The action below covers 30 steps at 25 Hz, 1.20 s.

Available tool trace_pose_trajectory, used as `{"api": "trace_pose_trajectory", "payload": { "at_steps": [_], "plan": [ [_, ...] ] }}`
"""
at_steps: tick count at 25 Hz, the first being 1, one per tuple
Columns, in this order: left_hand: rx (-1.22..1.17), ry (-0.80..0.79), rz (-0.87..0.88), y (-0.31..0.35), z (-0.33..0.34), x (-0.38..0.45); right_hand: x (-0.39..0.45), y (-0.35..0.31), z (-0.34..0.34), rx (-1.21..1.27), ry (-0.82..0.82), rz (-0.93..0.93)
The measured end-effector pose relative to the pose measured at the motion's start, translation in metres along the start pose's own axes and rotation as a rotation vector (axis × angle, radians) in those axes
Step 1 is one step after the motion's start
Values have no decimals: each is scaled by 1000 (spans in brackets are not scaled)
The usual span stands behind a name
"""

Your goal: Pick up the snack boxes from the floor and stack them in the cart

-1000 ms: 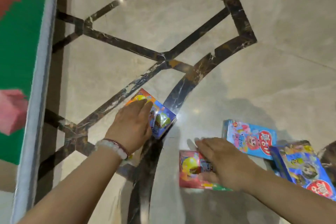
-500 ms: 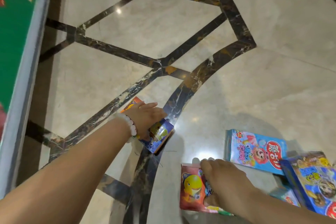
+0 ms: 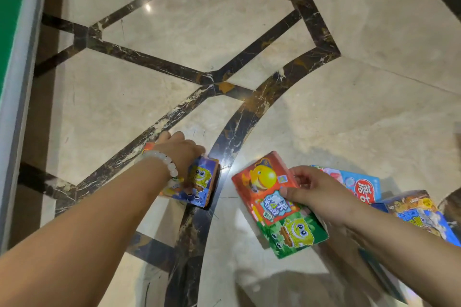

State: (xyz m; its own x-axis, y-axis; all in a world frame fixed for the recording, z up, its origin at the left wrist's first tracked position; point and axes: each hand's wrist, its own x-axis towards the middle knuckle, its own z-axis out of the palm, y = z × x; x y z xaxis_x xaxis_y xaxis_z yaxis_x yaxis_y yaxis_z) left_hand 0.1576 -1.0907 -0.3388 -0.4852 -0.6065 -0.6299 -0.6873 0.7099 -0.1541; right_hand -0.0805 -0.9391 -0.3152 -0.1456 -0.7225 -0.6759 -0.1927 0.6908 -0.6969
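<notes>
Head view: left hand (image 3: 182,154) curls over the blue box (image 3: 200,185) on the floor (image 3: 199,32); grip its edges firmly before lifting; right hand (image 3: 319,194) pinches the red box (image 3: 264,184), raised; keep it level.

The light-blue box (image 3: 354,183) on the floor bore large white Chinese characters "蘑古" on a red oval. Lettering on the red box (image 3: 268,187) and the other boxes was too blurred to read.

Snack boxes (image 3: 268,189): five visible; hands (image 3: 321,192): two; bead bracelet (image 3: 164,161): one
</notes>
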Motion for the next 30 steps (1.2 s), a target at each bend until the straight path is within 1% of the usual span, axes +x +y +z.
{"api": "trace_pose_trajectory", "payload": {
  "at_steps": [1,2,3,5,6,7,9,11,13,15,17,19,22,24,26,30],
  "plan": [
    [-35,63,-21,-2,2,-7,-1,-4,-2,86,12,19],
    [-125,140,-52,-7,4,-14,-1,-8,-5,160,28,39],
    [-286,227,-85,-11,4,-25,-5,-14,-8,216,41,63],
    [-767,407,-135,-17,1,-52,-19,-28,-18,304,73,91],
    [-962,481,-166,-17,-9,-75,-34,-41,-26,346,77,109],
    [-1104,530,-229,-15,-24,-99,-53,-56,-34,385,79,123],
    [-1389,542,-379,-3,-65,-152,-98,-92,-55,450,88,131],
    [-1730,491,-507,9,-121,-206,-151,-137,-79,524,121,123],
    [-1940,436,-592,17,-186,-257,-204,-185,-106,591,187,132],
    [-2020,415,-591,24,-264,-311,-263,-232,-133,628,216,120],
    [-2046,409,-582,32,-343,-368,-325,-279,-161,654,210,120],
    [-2073,383,-521,43,-416,-420,-381,-318,-187,682,181,115],
    [-2140,365,-423,67,-495,-482,-457,-363,-219,704,136,80],
    [-2120,369,-362,83,-532,-513,-501,-385,-240,730,118,51],
    [-2119,341,-300,92,-555,-529,-537,-401,-256,775,117,4],
    [-2051,268,-194,99,-579,-544,-596,-414,-278,834,176,-100]
  ]
}}
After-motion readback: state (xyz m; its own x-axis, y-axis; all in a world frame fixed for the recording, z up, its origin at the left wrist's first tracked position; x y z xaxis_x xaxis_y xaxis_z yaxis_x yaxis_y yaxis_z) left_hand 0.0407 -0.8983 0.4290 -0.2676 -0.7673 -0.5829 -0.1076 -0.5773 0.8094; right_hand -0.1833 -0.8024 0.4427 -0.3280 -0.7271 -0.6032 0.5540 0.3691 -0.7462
